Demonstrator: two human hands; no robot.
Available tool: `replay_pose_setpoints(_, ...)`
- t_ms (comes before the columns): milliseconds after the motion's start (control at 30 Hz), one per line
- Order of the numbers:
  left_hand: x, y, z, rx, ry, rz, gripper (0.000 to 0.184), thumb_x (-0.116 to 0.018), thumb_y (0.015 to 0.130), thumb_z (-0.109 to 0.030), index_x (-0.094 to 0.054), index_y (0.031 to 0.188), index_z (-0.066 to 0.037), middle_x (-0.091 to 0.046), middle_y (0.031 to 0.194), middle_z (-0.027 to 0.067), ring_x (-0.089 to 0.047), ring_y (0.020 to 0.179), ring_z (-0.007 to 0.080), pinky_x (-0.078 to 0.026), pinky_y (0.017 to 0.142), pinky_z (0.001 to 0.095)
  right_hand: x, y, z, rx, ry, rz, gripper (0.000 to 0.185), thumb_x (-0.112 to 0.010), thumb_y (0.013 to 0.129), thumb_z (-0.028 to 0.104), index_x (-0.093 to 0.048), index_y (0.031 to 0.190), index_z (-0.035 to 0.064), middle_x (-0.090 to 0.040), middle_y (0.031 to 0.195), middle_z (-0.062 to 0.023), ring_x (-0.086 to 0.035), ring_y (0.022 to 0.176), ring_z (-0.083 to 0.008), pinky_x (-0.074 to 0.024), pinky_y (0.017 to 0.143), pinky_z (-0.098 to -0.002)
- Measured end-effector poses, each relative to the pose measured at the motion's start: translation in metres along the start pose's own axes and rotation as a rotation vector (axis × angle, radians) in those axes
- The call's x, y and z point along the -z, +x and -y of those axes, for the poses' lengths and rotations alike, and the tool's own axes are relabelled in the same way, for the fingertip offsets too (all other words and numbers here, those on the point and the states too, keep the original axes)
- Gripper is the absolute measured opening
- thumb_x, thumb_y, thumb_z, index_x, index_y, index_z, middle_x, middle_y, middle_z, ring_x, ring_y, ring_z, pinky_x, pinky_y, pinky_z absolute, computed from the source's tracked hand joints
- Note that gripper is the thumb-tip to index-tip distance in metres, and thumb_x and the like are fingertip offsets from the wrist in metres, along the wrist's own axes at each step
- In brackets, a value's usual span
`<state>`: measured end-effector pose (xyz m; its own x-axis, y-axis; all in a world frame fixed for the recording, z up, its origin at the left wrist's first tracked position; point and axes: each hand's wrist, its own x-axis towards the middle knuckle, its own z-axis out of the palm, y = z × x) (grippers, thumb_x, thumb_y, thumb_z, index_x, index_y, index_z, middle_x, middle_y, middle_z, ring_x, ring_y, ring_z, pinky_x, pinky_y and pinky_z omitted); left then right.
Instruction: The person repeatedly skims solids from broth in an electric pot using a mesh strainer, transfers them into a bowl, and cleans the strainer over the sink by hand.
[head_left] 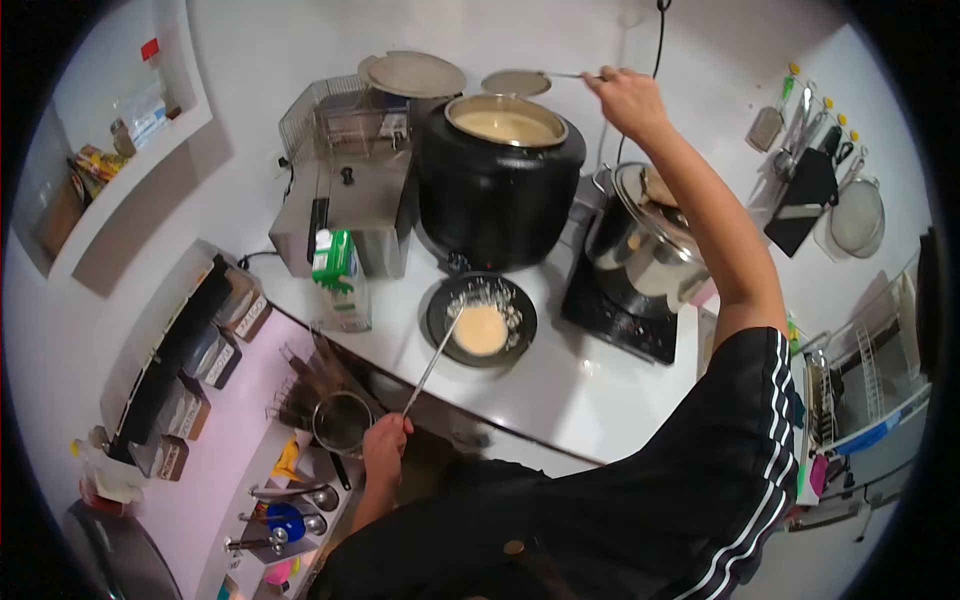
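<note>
My left hand (385, 448) is closed round the handle of a long ladle (432, 372). The ladle's bowl, full of creamy liquid (481, 330), is over a dark bowl (437, 322) with pale bits in it. My right hand (628, 100), raised at the back, grips the thin handle of a round flat lid (516, 82). That lid is beside the rim of a large black pot (495, 190), which is uncovered and holds creamy liquid. A green and white carton (341, 280) stands left of the dark bowl.
A steel fryer (350, 215) with a wire basket stands left of the pot. On the right, a steel pot (640, 240) sits on a black hob (622, 322). Utensils (800, 130) hang on the right wall. Labelled boxes (215, 355) line the left side.
</note>
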<state>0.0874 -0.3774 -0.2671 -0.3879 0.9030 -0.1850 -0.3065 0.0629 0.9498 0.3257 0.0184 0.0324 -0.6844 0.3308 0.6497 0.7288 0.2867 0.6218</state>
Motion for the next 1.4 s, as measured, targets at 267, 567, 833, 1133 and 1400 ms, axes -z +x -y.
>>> replay_pose_setpoints(267, 0.011, 0.043, -0.011, 0.052, -0.131, -0.071, 0.024, -0.046, 0.087, -0.021, -0.052, 0.075, 0.000, -0.029, 0.049, -0.0090, -0.023, 0.042, 0.0006, -0.013, 0.041, 0.0192, -0.081, 0.076, 0.032, 0.538, 0.002, 0.001, 0.011, -0.053, 0.072, 0.016, -0.061, 0.075, 0.0093, -0.059, 0.072, -0.0049, -0.060, 0.073, -0.0189, -0.0491, 0.057, -0.0312)
replay_pose_setpoints(567, -0.009, 0.093, -0.039, 0.111, -0.046, 0.014, 0.027, -0.049, 0.084, -0.024, -0.052, 0.074, 0.001, -0.028, 0.050, -0.0090, -0.021, 0.044, 0.0012, -0.013, 0.042, 0.0203, -0.108, 0.102, 0.062, 0.426, 0.100, 0.368, 0.011, -0.060, 0.066, 0.017, -0.063, 0.068, 0.0067, -0.062, 0.071, -0.0114, -0.062, 0.068, -0.0258, -0.0491, 0.061, -0.0343)
replay_pose_setpoints(833, 0.000, 0.118, -0.047, 0.125, -0.021, 0.111, 0.027, -0.050, 0.083, -0.024, -0.053, 0.074, 0.002, -0.028, 0.049, -0.0088, -0.021, 0.043, 0.0016, -0.012, 0.042, 0.0207, -0.120, 0.111, 0.100, 0.524, 0.198, 0.530, 0.018, -0.058, 0.068, 0.020, -0.066, 0.074, 0.0045, -0.063, 0.076, -0.0138, -0.061, 0.076, -0.0290, -0.0486, 0.067, -0.0385)
replay_pose_setpoints(1133, 0.009, 0.123, -0.030, 0.113, -0.129, 0.136, 0.028, -0.049, 0.084, -0.023, -0.052, 0.075, 0.003, -0.029, 0.049, -0.0077, -0.022, 0.042, 0.0016, -0.014, 0.041, 0.0202, -0.120, 0.121, 0.095, 0.550, 0.232, 0.563, 0.021, -0.056, 0.064, 0.022, -0.064, 0.069, 0.0042, -0.062, 0.073, -0.0162, -0.060, 0.072, -0.0313, -0.0475, 0.066, -0.0391)
replay_pose_setpoints(1400, 0.005, 0.119, -0.031, 0.162, -0.155, 0.174, 0.026, -0.047, 0.085, -0.021, -0.051, 0.076, 0.004, -0.029, 0.049, -0.0080, -0.022, 0.041, 0.0013, -0.014, 0.040, 0.0197, -0.110, 0.108, 0.087, 0.586, 0.307, 0.504, 0.021, -0.057, 0.067, 0.025, -0.065, 0.070, 0.0064, -0.063, 0.073, -0.0141, -0.060, 0.074, -0.0310, -0.0473, 0.066, -0.0399)
